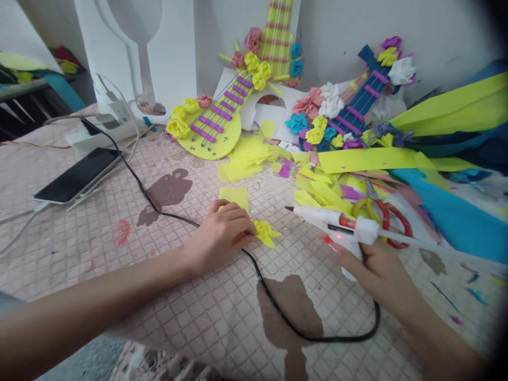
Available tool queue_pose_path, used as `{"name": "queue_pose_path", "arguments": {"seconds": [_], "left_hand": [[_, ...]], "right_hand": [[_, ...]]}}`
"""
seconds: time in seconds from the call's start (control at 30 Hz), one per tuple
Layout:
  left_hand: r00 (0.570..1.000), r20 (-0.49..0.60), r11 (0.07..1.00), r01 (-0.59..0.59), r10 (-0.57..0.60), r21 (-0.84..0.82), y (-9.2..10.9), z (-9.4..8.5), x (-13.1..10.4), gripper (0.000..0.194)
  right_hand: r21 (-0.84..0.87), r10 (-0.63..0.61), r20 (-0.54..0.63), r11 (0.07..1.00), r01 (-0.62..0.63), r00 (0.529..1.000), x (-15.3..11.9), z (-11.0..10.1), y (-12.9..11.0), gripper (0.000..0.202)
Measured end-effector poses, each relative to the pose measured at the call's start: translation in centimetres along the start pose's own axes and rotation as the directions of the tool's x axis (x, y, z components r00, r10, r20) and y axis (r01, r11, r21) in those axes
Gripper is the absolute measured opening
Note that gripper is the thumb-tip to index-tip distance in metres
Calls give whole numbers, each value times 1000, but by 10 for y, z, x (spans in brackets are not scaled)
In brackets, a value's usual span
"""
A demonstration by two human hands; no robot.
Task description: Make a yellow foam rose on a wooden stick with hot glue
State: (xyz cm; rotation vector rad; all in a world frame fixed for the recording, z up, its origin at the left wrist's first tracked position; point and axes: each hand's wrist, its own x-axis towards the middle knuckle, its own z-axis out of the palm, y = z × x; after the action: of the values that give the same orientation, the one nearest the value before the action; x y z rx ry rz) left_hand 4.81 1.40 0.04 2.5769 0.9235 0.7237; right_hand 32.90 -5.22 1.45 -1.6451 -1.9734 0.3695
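My right hand (375, 264) grips a white hot glue gun (349, 233) by its handle, the dark nozzle pointing left and a small red light showing. A glue stick (413, 236) juts from its back end. Left of the nozzle, my left hand (228, 233) rests low over the table with its fingers curled and pinched on a small yellow crepe paper flower (265, 232). Behind those fingers lies a square of yellow paper (234, 197). The gun's black cord (278, 307) loops across the table and passes under my left hand.
Paper-flower-trimmed cardboard guitars, one yellow (218, 124) and one blue (353, 114), lean at the back. Yellow paper scraps (250, 156), scissors (397, 225) and blue crepe strips (448, 211) lie to the right. A phone (79, 174) and a power strip (91, 135) sit left.
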Motion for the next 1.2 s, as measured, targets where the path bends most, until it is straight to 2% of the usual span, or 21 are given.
{"name": "queue_pose_path", "arguments": {"seconds": [0.13,0.27,0.4,0.47,0.53,0.6,0.67,0.7,0.77,0.83,0.97,1.07,1.2], "left_hand": [[1000,12,1000,-1,1,9,1,1,1,10],[1000,7,1000,4,-4,2,2,1,0,10],[1000,13,1000,20,-21,7,2,2,0,10],[999,17,999,35,-36,7,3,2,1,10],[999,18,999,44,-44,3,3,2,1,10],[999,21,999,46,-46,-2,4,1,2,10],[999,22,999,46,-46,-7,4,1,2,9],[999,21,999,46,-46,-8,4,1,2,9],[999,24,999,45,-45,-10,5,1,1,9],[999,26,999,44,-44,-8,6,1,0,9],[999,18,999,44,-44,13,7,1,-1,10],[999,20,999,39,-39,33,7,1,-1,11],[999,35,998,28,-30,49,8,1,0,9]], "right_hand": [[-73,20,-159,997,-32,987,15,18,3,26],[-153,-59,-138,988,38,989,24,27,7,29],[-219,-40,-104,975,16,994,19,18,12,31],[-283,-52,-133,959,12,990,13,11,14,32],[-351,-111,-235,936,22,966,5,5,14,27],[-391,-212,-348,918,64,913,-4,2,10,21],[-378,-312,-378,912,162,872,-11,3,1,25],[-345,-346,-354,912,223,869,-13,6,-5,25],[-231,-362,-268,924,305,893,-14,15,-19,18],[-183,-350,-184,930,317,919,-10,26,-33,2],[-223,-322,-50,926,304,945,7,47,-56,38],[-250,-243,40,937,245,969,17,57,-65,45],[-181,-244,47,952,248,969,21,63,-69,44]]}}
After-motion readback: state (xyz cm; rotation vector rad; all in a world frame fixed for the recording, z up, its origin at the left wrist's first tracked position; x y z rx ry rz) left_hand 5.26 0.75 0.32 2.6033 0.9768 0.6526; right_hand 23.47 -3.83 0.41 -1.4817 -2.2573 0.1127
